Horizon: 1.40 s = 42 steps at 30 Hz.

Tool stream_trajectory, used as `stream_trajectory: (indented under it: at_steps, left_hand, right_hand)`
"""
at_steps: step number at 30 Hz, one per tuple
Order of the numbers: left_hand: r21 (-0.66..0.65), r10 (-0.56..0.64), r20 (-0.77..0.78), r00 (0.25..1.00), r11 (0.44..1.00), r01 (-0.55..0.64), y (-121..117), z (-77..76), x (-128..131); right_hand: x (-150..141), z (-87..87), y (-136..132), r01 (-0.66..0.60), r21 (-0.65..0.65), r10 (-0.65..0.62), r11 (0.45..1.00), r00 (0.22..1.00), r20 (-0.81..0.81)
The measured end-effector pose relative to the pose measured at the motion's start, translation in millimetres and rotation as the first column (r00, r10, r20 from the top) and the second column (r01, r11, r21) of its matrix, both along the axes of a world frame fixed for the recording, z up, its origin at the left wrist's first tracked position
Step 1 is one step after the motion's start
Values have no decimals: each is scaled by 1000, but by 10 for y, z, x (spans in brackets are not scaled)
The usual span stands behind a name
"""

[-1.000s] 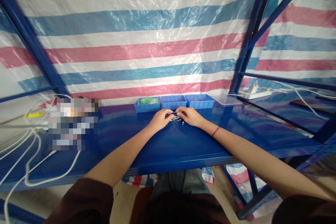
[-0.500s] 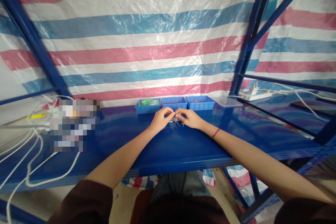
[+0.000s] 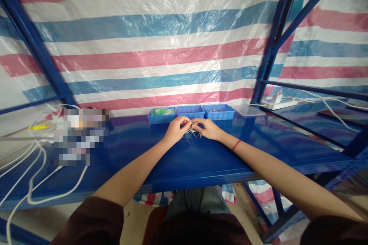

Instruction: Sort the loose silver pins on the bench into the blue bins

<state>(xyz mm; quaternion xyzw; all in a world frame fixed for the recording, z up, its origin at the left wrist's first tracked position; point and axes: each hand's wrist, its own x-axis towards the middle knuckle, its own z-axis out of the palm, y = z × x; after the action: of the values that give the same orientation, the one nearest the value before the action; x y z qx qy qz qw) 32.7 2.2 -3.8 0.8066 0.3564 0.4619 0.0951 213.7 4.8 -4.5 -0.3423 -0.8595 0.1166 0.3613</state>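
Note:
My left hand (image 3: pixel 177 128) and my right hand (image 3: pixel 209 128) meet fingertip to fingertip over the blue table. Each is closed in a pinch, thumb against fingers; whatever is between them is too small to name. Under and between the hands lies a small pile of shiny metal pieces (image 3: pixel 193 133), slim and screw-like, partly covered by the fingers. Just behind stand three blue bins: the left bin (image 3: pixel 161 120) holds something green in clear plastic, the middle bin (image 3: pixel 190 111) is partly hidden by my hands, and the right bin (image 3: pixel 219 116) has a few metal pieces.
A flat clear plastic lid (image 3: pixel 250 111) lies right of the bins, near a white power strip (image 3: pixel 278 103). At the left, white cables (image 3: pixel 43 160) run beside a blurred-out heap (image 3: pixel 82 136). Blue metal posts (image 3: pixel 267 49) frame the table (image 3: pixel 184 164); a striped sheet (image 3: pixel 161 57) hangs behind.
Hardly anything differs. Both hands keep the same pinch over the metal pieces, and the bins stay in place; the view has shifted very slightly.

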Motion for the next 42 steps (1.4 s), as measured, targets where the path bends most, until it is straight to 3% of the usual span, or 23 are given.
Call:
stream_trajectory:
  at_steps: [12,17,20,23,25,27,29,30,32,34,35,36,38,42]
  left_hand:
    - [48,36,-7,999,998,-36,21,6,-29]
    - [14,38,-73,997,999,-37,38,-1,-33]
    - [-26,64,-86,994,997,-67,73,-47,-38]
    - [-34,70,-162,984,996,-77,94,-89,-50]
    - [-8,56,-269,962,998,-61,74,-91,-55]
    - [27,41,-378,925,999,-33,30,-75,-51]
    - [52,30,-446,895,999,-8,-20,-53,-39]
    - [58,20,-471,882,998,8,-40,-46,-31]
    - [61,-4,-509,861,997,40,-61,-40,-20]
    - [58,-28,-530,848,996,69,-58,-46,-15]
    - [56,-37,-534,845,995,79,-51,-52,-16]
    - [54,-42,-536,843,995,83,-42,-58,-18]
    - [51,-42,-536,843,995,82,-29,-68,-25]
    - [43,-29,-539,842,997,61,-32,-64,-29]
  right_hand:
    - [19,69,-23,154,188,-138,970,986,-98]
    - [-14,140,-138,157,309,-167,938,986,5]
    - [58,200,-91,250,316,-264,915,965,-1]
    - [293,250,58,470,306,-446,828,883,-148]
    - [511,263,170,625,285,-590,727,780,-207]
    - [719,265,258,723,300,-718,622,680,-150]
    - [866,276,298,748,341,-779,569,623,-65]
    - [905,289,297,730,353,-776,585,630,-17]
    - [913,332,258,630,320,-689,707,717,108]
    - [840,376,184,477,169,-506,862,821,265]
    - [784,390,142,412,56,-405,909,849,339]
    - [721,394,100,370,-61,-315,927,858,405]
    - [594,375,33,355,-228,-197,906,834,515]
    - [427,288,-8,373,-205,-171,905,760,627]
